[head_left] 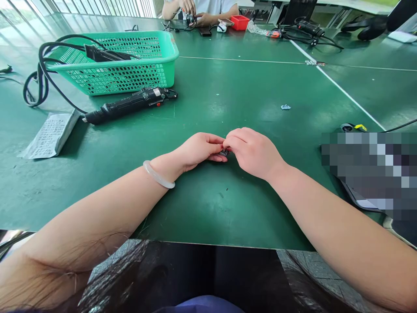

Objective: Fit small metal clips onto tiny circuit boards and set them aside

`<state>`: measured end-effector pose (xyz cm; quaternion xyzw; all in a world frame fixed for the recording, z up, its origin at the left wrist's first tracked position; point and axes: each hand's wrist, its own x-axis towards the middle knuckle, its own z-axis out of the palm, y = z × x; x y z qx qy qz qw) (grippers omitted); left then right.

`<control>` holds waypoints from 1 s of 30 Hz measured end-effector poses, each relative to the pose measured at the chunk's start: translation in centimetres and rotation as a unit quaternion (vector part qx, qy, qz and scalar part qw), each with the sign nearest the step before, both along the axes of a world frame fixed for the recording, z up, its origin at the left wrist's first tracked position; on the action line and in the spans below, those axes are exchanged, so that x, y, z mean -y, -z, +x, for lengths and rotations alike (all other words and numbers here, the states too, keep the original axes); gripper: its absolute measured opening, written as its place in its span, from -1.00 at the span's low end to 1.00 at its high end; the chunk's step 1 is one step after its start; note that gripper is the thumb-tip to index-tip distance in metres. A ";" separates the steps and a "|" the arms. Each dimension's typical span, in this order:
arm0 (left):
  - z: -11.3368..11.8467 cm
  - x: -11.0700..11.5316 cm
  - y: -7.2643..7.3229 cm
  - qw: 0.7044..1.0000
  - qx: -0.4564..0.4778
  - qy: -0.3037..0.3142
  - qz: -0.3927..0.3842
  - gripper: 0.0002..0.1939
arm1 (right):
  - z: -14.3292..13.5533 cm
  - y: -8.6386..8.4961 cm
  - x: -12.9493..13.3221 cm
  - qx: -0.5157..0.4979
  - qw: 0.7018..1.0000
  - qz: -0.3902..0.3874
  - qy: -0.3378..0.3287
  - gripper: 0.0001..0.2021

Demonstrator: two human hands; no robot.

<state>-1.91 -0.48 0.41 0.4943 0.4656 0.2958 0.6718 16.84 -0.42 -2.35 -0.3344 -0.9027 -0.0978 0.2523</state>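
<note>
My left hand point(202, 150), with a pale bangle point(158, 174) at its wrist, is closed around a small dark metallic part point(223, 152) above the green table point(208, 208). Fingertips of my right hand point(250, 150) are pinched at the same part and touch the left fingers. Most of the part is hidden by the fingers, so its shape is unclear. Beyond the hands, toward the left, a black electric screwdriver point(130, 104) lies on the table.
A green basket point(130, 74) with a black cabled tool stands at back left, near a written paper packet point(50, 134). A small piece point(286, 107) lies right of centre. Across the table sit a person point(208, 11) and a red box point(239, 22). A blurred-out dark object point(368, 174) is at right.
</note>
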 end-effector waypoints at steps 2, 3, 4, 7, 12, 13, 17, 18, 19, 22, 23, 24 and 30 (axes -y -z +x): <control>0.0 0.0 -0.1 1.000 0.008 -0.007 -0.009 -0.82 | 0.0 0.0 0.0 -0.018 1.000 -0.003 0.000 -0.74; 0.0 -0.1 -0.1 1.000 0.013 -0.010 -0.014 -0.83 | 0.0 0.1 0.0 -0.030 1.000 -0.008 -0.002 -0.74; -0.1 -0.1 -0.1 1.000 0.018 -0.011 -0.019 -0.84 | 0.0 0.1 0.0 -0.044 0.999 -0.016 -0.005 -0.75; -0.4 -0.3 -0.1 0.998 0.037 -0.019 -0.039 -0.86 | -0.1 0.0 0.0 -0.096 0.994 -0.058 -0.015 -0.76; -0.8 -0.6 -0.3 0.993 0.065 -0.072 -0.063 -0.83 | -0.2 -0.3 0.1 -0.183 0.976 -0.120 0.013 -0.73; -0.9 -0.6 -0.3 0.992 0.068 -0.090 -0.060 -0.84 | -0.1 -0.3 0.1 -0.189 0.974 -0.123 0.028 -0.74; -1.5 -1.1 -0.6 0.985 0.053 -0.155 -0.048 -0.88 | -0.1 0.0 0.1 -0.168 0.971 -0.160 0.061 -0.83; -1.7 -1.3 -0.6 0.985 0.039 -0.163 -0.048 -0.90 | -0.2 0.2 0.1 -0.158 0.970 -0.175 0.063 -0.85; -1.9 -1.4 -0.6 0.985 0.022 -0.166 -0.048 -0.91 | -0.3 0.3 0.2 -0.147 0.969 -0.189 0.065 -0.87; -2.3 -1.7 -0.6 0.986 -0.028 -0.160 -0.040 -0.94 | -0.8 0.5 0.2 -0.116 0.965 -0.221 0.078 -0.87; -2.4 -1.7 -0.6 0.986 -0.039 -0.155 -0.036 -0.93 | -1.0 0.5 0.2 -0.109 0.964 -0.229 0.086 -0.86; -2.4 -1.7 -0.6 0.987 -0.047 -0.151 -0.033 -0.92 | -1.1 0.4 0.2 -0.104 0.961 -0.236 0.097 -0.85; -2.3 -1.5 -0.5 0.987 -0.064 -0.142 -0.025 -0.88 | -1.0 0.3 0.2 -0.129 0.944 -0.265 0.146 -0.91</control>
